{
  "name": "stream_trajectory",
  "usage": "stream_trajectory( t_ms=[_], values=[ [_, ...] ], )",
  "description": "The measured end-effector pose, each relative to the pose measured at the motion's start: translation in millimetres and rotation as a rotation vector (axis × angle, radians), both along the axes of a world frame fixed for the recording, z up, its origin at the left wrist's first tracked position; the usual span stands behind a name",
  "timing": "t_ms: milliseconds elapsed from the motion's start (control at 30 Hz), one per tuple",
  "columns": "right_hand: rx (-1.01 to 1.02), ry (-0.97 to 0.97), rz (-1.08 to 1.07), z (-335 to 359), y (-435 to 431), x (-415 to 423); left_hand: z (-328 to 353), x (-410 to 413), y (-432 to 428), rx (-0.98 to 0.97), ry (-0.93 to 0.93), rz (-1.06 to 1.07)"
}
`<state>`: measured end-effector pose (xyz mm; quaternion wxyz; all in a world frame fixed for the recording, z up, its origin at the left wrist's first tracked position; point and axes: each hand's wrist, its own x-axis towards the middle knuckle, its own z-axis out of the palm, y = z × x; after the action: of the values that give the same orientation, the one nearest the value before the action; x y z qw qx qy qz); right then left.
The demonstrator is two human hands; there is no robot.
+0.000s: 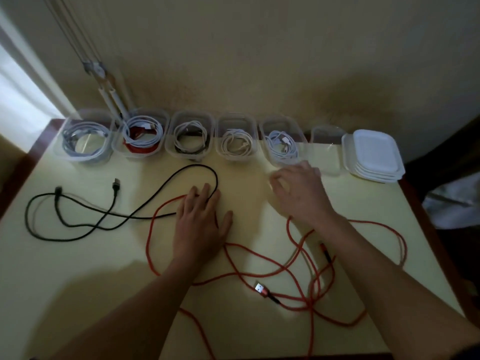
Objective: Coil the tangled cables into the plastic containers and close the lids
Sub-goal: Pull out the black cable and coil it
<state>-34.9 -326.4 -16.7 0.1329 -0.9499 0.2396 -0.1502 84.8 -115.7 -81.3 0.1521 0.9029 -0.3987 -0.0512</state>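
The pale yellow surface has a dark red rim and butts against a beige wall at 12 o'clock. Six clear plastic containers stand in a row along that far edge, out of the working area. The five from 10 to 1 o'clock each hold coiled cable. The sixth, the empty clear container, stands at 1 o'clock. The stack of white plastic lids sits just beside it at 2 o'clock, so no container is lidded yet.

Two cables lie loose. The thin black cable sprawls from 9 o'clock toward the centre. The long red braided cable is tangled across 4 to 7 o'clock, and its silver USB plug lies face up near me.

My left hand lies flat at the centre, fingers straight, gripping nothing. It presses down where a black loop and a red loop meet. I judge this pins both cables so that they can be told apart before coiling.

My right hand hovers at 1 o'clock, just in front of the fifth and sixth containers. Its fingers are loosely bent and hold nothing that I can see, though the outline is blurred. Red cable runs under its wrist.

Judgement: most of the coiling is done. Two cables and all lids remain. The red tangle will need freeing from one plug end first.
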Motion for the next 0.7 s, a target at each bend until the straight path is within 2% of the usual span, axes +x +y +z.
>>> stream_trajectory(
  t_ms=[133,200,300,367,433,500,567,633,700],
  values=[
    [0.195,0.106,0.203,3.6,39.5,-57.7,0.6,0.8,1.1,-0.071,0.049,0.024],
    [0.202,0.121,0.201,5.5,50.9,-90.6,1.7,-1.4,3.2,-0.104,-0.056,-0.011],
    [0.265,0.129,0.08,-0.4,78.2,-138.1,0.6,-7.9,9.0,-0.18,-0.277,-0.15],
    [0.253,0.209,0.105,-7.0,107.0,-157.0,6.9,-15.6,11.0,-0.217,-0.335,-0.166],
    [0.111,0.296,0.131,-16.1,130.9,-166.5,18.9,-33.4,13.5,-0.272,-0.25,-0.206],
    [-0.012,0.363,0.09,-17.9,143.5,-162.4,34.1,-58.5,16.2,-0.284,-0.028,-0.364],
    [-0.107,0.416,0.04,-16.2,148.8,-152.2,52.3,-86.5,20.4,-0.15,0.135,-0.558],
    [-0.123,0.439,0.024,-7.2,150.8,-146.5,72.3,-106.8,23.4,-0.03,0.181,-0.645],
    [-0.052,0.407,0.008,11.0,152.4,-144.1,91.7,-115.1,26.0,0.026,0.197,-0.612]
  ],
)
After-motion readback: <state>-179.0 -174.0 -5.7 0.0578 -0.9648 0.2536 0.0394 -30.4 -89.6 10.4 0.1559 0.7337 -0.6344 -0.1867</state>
